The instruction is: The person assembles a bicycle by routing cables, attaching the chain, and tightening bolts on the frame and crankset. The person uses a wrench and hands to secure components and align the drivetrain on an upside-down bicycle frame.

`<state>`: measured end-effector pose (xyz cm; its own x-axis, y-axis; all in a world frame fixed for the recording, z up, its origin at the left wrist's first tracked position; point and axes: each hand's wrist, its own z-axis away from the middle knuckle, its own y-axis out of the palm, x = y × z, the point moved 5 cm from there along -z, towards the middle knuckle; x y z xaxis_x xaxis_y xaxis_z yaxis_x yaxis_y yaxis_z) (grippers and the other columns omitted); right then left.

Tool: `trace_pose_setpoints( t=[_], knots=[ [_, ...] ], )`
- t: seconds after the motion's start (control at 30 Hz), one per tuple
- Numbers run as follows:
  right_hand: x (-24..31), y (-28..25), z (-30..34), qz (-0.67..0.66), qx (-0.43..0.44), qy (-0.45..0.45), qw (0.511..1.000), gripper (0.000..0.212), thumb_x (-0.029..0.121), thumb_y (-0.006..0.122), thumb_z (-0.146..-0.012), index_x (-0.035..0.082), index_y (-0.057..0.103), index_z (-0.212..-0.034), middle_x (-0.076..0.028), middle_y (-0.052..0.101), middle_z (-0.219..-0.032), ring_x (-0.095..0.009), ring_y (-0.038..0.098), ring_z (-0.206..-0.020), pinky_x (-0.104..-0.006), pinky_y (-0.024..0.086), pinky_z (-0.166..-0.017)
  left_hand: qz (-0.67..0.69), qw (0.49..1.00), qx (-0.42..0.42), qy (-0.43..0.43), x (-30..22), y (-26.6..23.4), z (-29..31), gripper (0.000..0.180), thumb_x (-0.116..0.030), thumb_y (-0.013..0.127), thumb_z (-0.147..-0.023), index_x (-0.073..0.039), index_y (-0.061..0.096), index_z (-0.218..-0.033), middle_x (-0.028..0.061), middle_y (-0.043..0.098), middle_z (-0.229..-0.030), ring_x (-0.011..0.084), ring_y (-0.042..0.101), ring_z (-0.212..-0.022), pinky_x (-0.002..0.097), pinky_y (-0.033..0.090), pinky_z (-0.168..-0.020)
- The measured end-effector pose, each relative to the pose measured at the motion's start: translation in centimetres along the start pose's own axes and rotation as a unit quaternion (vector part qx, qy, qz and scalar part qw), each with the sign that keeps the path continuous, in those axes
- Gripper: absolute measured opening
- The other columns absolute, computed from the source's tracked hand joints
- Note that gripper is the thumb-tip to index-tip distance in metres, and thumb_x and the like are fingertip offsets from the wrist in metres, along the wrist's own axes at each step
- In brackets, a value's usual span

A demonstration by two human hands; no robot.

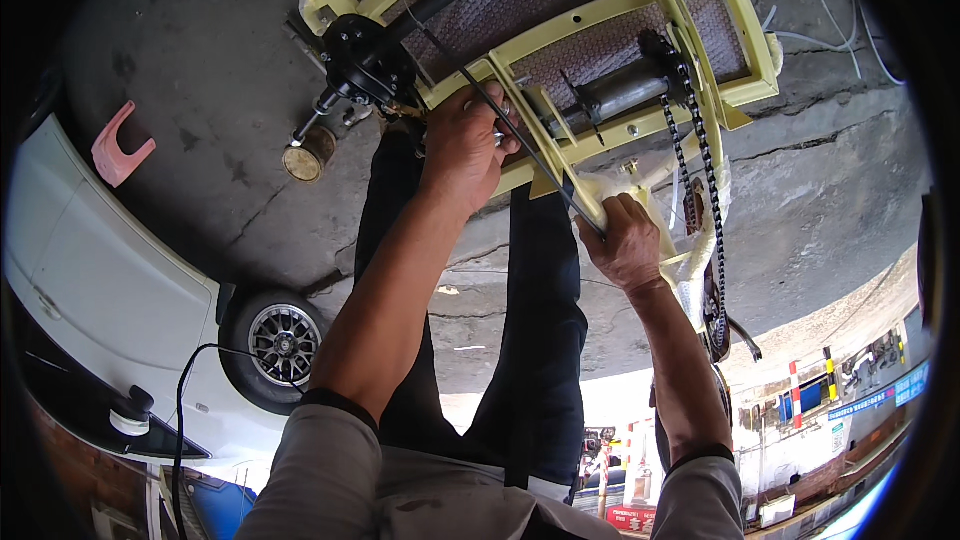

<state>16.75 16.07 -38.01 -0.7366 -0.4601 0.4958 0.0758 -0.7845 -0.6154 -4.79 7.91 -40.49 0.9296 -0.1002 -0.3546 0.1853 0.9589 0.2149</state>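
A pale yellow metal frame [560,33] lies in front of me, with the black axle hub [367,60] on its left. My left hand [467,145] is closed at the frame's near rail, its fingers curled around a bit of shiny metal that they mostly hide. Slanting across the frame, a thin dark rod [541,157] passes by these fingers and runs down to my right hand [625,242]. That hand is closed around the rod's lower end, beside a plastic-wrapped yellow tube [665,172]. A black chain [716,200] hangs from the sprocket to the right.
A rusty can [309,157] stands under the hub's shaft. On the left are a pink plastic piece [122,145] and a white car [120,270] with its wheel [283,342]. Thin pale tubing [822,44] lies on the cracked concrete at right.
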Motion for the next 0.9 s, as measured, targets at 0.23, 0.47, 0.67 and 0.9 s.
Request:
trace_pose_setpoints(
  t=[0.23, 0.47, 0.67, 0.9],
  knots=[
    [1.1, -3.7, 0.2, -0.070, -0.069, -0.019, 0.995, 0.053, 0.052, 0.074, -0.075, 0.002, 0.057, -0.081, -0.013, 0.058, -0.076, -0.035, 0.059, -0.072, -0.0423, 0.049, -0.065, 0.010, 0.999, 0.019, -0.050, -0.9, -0.1, 0.3, 0.004, -0.013, 0.057, -0.092, -0.009, 0.058, -0.093, -0.0004, 0.053, -0.079, 0.0106, 0.049, -0.066, 0.0300, 0.041, -0.059],
    [5.1, -7.1, 0.8, -0.215, -0.134, 0.089, 0.963, 0.013, 0.016, 0.061, -0.091, 0.003, 0.061, -0.089, -0.015, 0.062, -0.074, -0.036, 0.059, -0.065, -0.0377, 0.048, -0.061, 0.028, 0.999, 0.031, -0.024, 0.7, -0.9, -0.4, 0.006, -0.015, 0.056, -0.091, -0.012, 0.061, -0.094, -0.0018, 0.057, -0.083, 0.0104, 0.050, -0.064, 0.0304, 0.042, -0.060],
    [10.4, -6.1, -4.1, -0.266, -0.077, 0.068, 0.958, 0.011, 0.014, 0.059, -0.091, 0.005, 0.062, -0.095, -0.019, 0.064, -0.077, -0.037, 0.064, -0.071, -0.0393, 0.050, -0.063, 0.070, 0.996, 0.044, -0.021, 0.9, -0.7, -0.3, 0.011, -0.018, 0.056, -0.091, -0.011, 0.061, -0.098, -0.0005, 0.060, -0.087, 0.0104, 0.053, -0.070, 0.0306, 0.046, -0.064],
    [10.1, -5.4, -4.8, -0.345, 0.034, 0.070, 0.935, 0.015, 0.005, 0.052, -0.090, 0.000, 0.061, -0.101, -0.016, 0.060, -0.084, -0.034, 0.061, -0.073, -0.0359, 0.050, -0.066, 0.169, 0.985, 0.039, -0.008, 1.7, 0.4, 1.0, 0.015, -0.020, 0.054, -0.094, -0.009, 0.061, -0.102, 0.0001, 0.060, -0.096, 0.0107, 0.053, -0.080, 0.0289, 0.046, -0.070]
  ],
)
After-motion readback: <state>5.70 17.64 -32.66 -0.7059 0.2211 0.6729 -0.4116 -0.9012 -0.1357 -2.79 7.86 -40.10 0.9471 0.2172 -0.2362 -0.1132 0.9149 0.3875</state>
